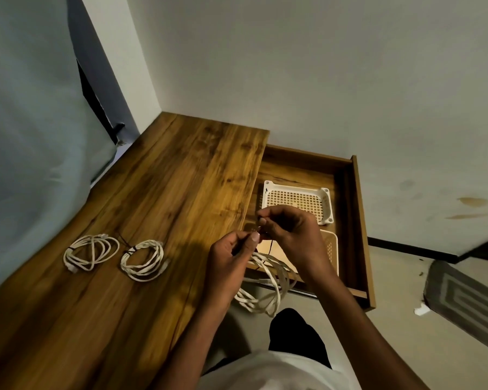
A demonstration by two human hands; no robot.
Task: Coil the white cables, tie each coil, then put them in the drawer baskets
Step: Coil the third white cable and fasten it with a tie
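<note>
Two coiled white cables lie on the wooden desk [158, 198]: a left coil [90, 253] and a right coil [143, 260] with a dark tie around it. A third white coil [268, 285] hangs below my hands, off the desk's right edge. My left hand [231, 254] and my right hand [290, 235] each pinch an end of a thin dark tie [261, 230] above that coil. The open drawer [358, 220] holds a white mesh basket [326, 197] at the back and a pale basket [331, 249] in front, partly hidden by my right hand.
A white wall rises behind the desk and drawer. A grey mat [462, 299] and a white scrap [421, 311] lie on the floor to the right. A blue-grey curtain [34, 136] hangs on the left. My dark-clad knee [293, 333] is under the coil.
</note>
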